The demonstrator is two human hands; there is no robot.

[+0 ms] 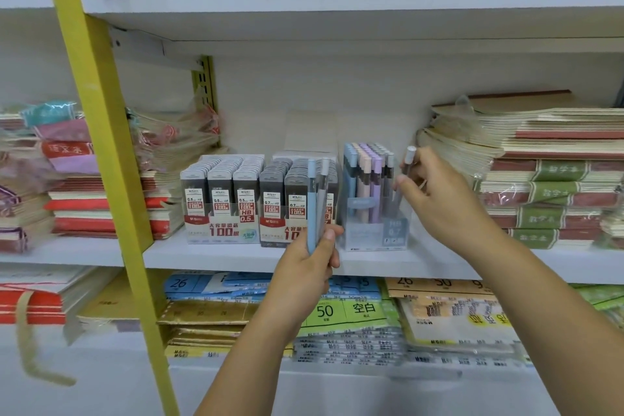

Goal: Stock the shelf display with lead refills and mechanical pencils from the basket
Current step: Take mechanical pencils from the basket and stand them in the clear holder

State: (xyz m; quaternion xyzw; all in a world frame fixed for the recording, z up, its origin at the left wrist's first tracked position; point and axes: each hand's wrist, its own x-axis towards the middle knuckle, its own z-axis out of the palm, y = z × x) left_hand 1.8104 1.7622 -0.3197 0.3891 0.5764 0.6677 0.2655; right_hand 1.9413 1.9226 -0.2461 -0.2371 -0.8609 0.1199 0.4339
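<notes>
Slotting light, stiff, slick grey plastic mechanical pencil (409, 156): right hand (442, 203) fingers pinch mid-barrel, 3 o'clock of clear display box (378, 233); left hand (309, 267) fingers clamp two spares (311, 199).

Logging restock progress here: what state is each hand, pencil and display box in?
left hand: grips two pencils upright.
blue pencil: held in left hand.
grey pencil: held beside it.
right hand: pinches white-capped pencil.
white-capped pencil: tilted, tip at display's right end.
pencil display box: upright, nearly full.
0.5 lead refill tray: upright, full.
0.7 lead refill tray: upright, full, partly hidden.
</notes>
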